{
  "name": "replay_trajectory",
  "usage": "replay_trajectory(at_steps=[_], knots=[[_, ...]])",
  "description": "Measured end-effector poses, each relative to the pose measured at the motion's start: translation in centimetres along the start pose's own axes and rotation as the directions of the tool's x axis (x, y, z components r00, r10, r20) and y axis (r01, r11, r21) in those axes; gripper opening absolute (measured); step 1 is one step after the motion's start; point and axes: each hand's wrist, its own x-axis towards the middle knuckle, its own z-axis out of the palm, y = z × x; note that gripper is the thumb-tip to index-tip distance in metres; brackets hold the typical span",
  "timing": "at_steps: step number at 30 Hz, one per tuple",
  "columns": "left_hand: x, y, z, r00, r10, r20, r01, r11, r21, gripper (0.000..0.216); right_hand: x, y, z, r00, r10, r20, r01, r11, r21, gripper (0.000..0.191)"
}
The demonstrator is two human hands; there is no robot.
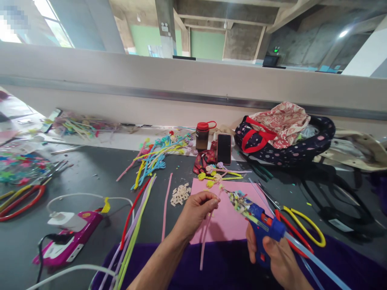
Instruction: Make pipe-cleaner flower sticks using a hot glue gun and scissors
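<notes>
My left hand (196,211) is closed in a pinch on a pink pipe cleaner (205,241), whose lower end hangs down over dark purple cloth (229,266). A small pale yellow tip shows at the stem's top. My right hand (279,255) grips a blue hot glue gun (260,231) by its handle, with a long clear glue stick (317,264) out of the back. Bits of coloured fuzz cover the gun's front, and its nozzle points at the stem's tip. Under both lies a pink sheet (232,227). Yellow and pink pipe-cleaner flowers (217,175) rest just beyond.
Red-and-yellow scissors (305,225) lie at right; another pair of scissors (30,197) is at left. A magenta power strip (71,241) with cables stands left. Small wooden pieces (180,194), loose pipe cleaners (137,225), a bottle (202,137), a phone (224,149) and a bag (284,137) surround the sheet.
</notes>
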Motion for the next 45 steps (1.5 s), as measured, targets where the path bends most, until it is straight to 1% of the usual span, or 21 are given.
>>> replay_trajectory(at_steps=[4, 8, 11, 18, 23, 29, 37, 41, 45], knots=[[0.0, -0.1, 0.0, 1.000, 0.007, -0.001, -0.007, 1.000, -0.006, 0.020, 0.1, -0.5, 0.3, 1.000, 0.014, -0.004, -0.013, 0.998, 0.063, 0.046], [0.1, -0.2, -0.1, 1.000, 0.001, -0.003, -0.001, 1.000, -0.010, 0.022, 0.3, -1.0, 0.4, 1.000, 0.018, 0.022, -0.020, 0.996, 0.090, 0.048], [0.0, -0.2, 0.0, 1.000, -0.003, -0.008, 0.003, 1.000, -0.012, 0.021, 0.4, -1.0, 0.2, 0.999, 0.032, 0.014, -0.033, 0.992, 0.118, 0.050], [0.1, -0.3, 0.0, 1.000, 0.000, 0.001, 0.000, 1.000, 0.000, 0.020, 0.4, -0.8, 0.2, 0.999, 0.029, 0.032, -0.031, 0.997, 0.065, 0.046], [0.1, -0.3, -0.1, 1.000, -0.007, -0.008, 0.007, 1.000, 0.006, 0.020, 0.2, -0.5, 0.1, 0.998, 0.041, 0.046, -0.045, 0.994, 0.097, 0.046], [0.1, -0.4, 0.0, 1.000, -0.001, -0.009, 0.001, 1.000, 0.002, 0.019, 0.3, -0.5, 0.0, 0.998, 0.036, 0.052, -0.041, 0.995, 0.094, 0.047], [0.2, -0.4, -0.2, 1.000, -0.019, -0.007, 0.019, 1.000, -0.012, 0.019, -0.1, -0.1, 0.3, 0.998, 0.056, 0.037, -0.059, 0.994, 0.087, 0.040], [0.1, -0.2, -0.1, 1.000, -0.027, -0.014, 0.027, 0.999, -0.017, 0.019, 0.0, 0.0, 0.2, 0.998, 0.058, 0.037, -0.061, 0.994, 0.091, 0.043], [0.0, -0.1, 0.0, 1.000, -0.022, -0.007, 0.022, 1.000, -0.023, 0.020, 0.1, -0.1, 0.1, 0.997, 0.074, 0.025, -0.075, 0.996, 0.055, 0.046]])
